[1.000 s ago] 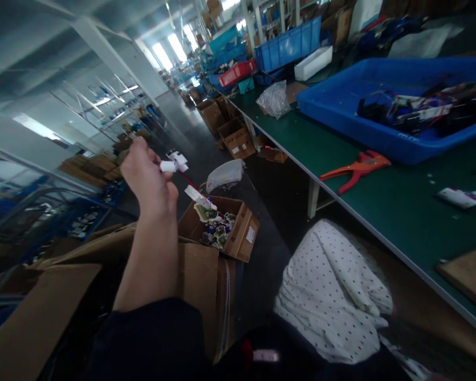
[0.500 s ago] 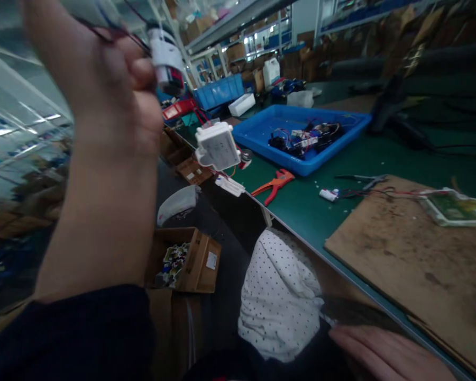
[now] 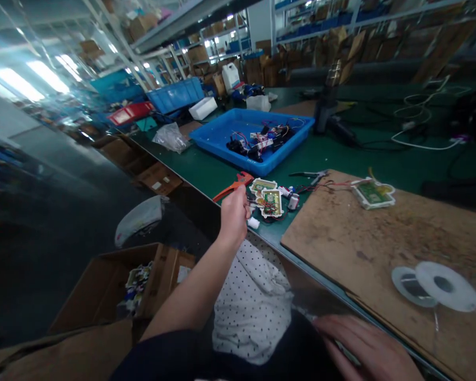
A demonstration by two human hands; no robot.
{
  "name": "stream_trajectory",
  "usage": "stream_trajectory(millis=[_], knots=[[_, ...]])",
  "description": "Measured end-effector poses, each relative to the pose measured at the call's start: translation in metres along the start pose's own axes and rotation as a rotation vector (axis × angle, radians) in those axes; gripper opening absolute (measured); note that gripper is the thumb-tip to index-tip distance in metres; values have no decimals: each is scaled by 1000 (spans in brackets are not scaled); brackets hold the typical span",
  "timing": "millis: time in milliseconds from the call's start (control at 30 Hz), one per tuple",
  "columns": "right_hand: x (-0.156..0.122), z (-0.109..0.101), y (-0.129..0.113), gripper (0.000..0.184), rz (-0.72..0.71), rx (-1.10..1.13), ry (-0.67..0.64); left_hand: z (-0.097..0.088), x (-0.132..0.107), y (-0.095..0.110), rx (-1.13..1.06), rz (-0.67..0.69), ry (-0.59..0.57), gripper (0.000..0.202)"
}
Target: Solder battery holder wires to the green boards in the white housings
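Observation:
My left hand point(image 3: 235, 211) is closed at the near edge of the green table, its fingers pinching the wires of the circuit boards. Two circuit boards point(image 3: 272, 202) in white plastic cases lie there, tangled with wires and small white cylindrical parts point(image 3: 293, 201). Which wires the fingers grip is hidden. Just behind the hand lie orange-red cutting pliers point(image 3: 235, 185). Low at the front, my right hand point(image 3: 365, 344) rests near my lap with fingers stretched out; no held thing shows.
A blue tray point(image 3: 257, 168) holds wired parts. On the brown board point(image 3: 365, 238) are another cased circuit board point(image 3: 373, 193) and a wire spool point(image 3: 446, 286). Grey pliers point(image 3: 309, 174) lie by its edge. A cardboard box point(image 3: 91, 280) of boards stands at lower left.
My left hand has come down from high on the left to the table edge, bringing the wired boards and cylinders onto the table. My right hand stays low near my lap.

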State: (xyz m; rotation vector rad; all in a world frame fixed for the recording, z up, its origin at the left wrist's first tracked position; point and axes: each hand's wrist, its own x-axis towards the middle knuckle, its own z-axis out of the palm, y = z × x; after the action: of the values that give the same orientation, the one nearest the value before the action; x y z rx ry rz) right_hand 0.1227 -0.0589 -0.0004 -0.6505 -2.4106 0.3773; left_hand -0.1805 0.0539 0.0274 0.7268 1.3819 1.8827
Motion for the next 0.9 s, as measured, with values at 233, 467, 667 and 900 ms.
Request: stream_trajectory(millis=[233, 467, 667, 900], knots=[[20, 3, -1, 27, 120, 37, 5, -36, -40, -42, 61, -105, 37, 56], [145, 17, 39, 38, 432, -134, -10, -45, -56, -46, 157, 12, 4, 59], [231, 46, 92, 35, 464, -115, -99, -48, -82, -33, 298, 180, -173, 55], [198, 38, 92, 43, 485, -70, -19, -33, -109, 6, 286, 176, -510, 44]])
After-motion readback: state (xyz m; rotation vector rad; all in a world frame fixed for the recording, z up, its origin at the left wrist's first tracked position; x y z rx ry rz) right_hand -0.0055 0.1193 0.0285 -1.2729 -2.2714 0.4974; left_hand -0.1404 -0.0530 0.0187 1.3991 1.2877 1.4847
